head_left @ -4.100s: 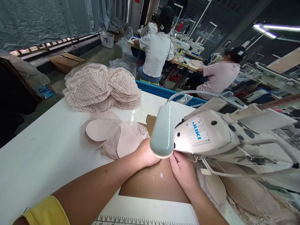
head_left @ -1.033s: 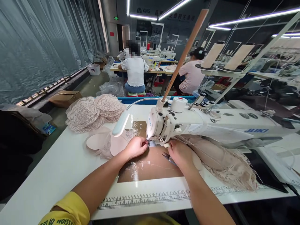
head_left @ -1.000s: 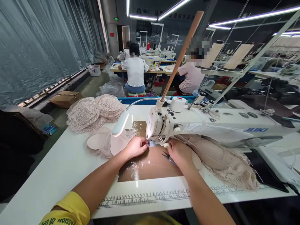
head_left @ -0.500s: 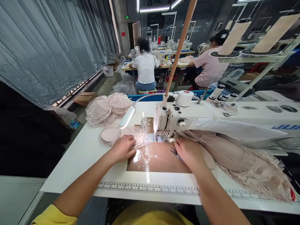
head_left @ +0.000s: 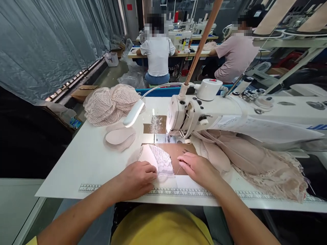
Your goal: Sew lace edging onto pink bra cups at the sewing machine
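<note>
My left hand (head_left: 136, 178) is closed on the edge of a pale pink lace bra cup (head_left: 164, 161), pressing it down on the table in front of the sewing machine (head_left: 176, 117). The cup has a smooth pale panel on its left and white-pink lace on its right. Right of the cup, my right hand (head_left: 200, 170) is closed around thread snips (head_left: 186, 150), mostly hidden in the palm, their dark blade tips poking out past the fingers. A thin thread (head_left: 179, 169) runs from the lace edge to my right fingertips. Beneath lies a shiny brown plate (head_left: 184, 147).
Stacked lace cups (head_left: 109, 103) lie at the back left, near smooth cup pieces (head_left: 120, 136) and a lamp (head_left: 134, 113). Beige lace garments (head_left: 255, 163) are heaped right of the needle. A ruler strip (head_left: 186, 193) follows the front edge. Two people sit further ahead.
The lace cup has come from beside the needle toward me in my left hand. My right hand has shifted left, near the cup's edge, with the snips. The view has tilted down.
</note>
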{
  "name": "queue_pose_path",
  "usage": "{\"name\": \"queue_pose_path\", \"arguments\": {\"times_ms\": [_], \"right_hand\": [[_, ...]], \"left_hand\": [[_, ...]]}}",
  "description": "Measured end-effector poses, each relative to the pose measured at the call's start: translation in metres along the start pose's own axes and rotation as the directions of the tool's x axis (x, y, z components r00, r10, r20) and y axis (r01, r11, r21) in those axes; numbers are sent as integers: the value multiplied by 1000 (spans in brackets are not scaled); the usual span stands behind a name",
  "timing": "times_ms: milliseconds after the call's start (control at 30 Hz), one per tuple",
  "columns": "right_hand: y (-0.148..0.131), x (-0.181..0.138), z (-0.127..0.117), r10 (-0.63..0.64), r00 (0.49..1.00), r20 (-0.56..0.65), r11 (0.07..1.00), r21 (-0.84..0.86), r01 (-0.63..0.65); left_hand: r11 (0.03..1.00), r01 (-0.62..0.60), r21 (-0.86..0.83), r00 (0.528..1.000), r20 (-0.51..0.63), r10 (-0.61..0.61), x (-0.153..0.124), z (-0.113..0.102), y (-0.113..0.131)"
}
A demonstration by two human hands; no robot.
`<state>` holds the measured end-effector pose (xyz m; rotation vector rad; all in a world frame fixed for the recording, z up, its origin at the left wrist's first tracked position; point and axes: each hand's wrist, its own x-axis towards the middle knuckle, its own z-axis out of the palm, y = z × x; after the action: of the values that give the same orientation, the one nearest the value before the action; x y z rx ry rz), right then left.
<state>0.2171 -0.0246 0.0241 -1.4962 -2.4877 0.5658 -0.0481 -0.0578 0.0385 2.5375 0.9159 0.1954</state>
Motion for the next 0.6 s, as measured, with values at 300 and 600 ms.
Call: {"name": "queue_pose_path", "arguments": {"times_ms": [300, 600], "right_hand": [[-16, 25, 6, 36, 999, -18, 999, -1, -36], [-15, 48, 28, 9, 997, -76, 980, 200, 7]], "left_hand": [[970, 185, -159, 949, -226, -218, 46, -11, -35], [920, 177, -351, 960, -143, -239, 70, -1, -55]]}}
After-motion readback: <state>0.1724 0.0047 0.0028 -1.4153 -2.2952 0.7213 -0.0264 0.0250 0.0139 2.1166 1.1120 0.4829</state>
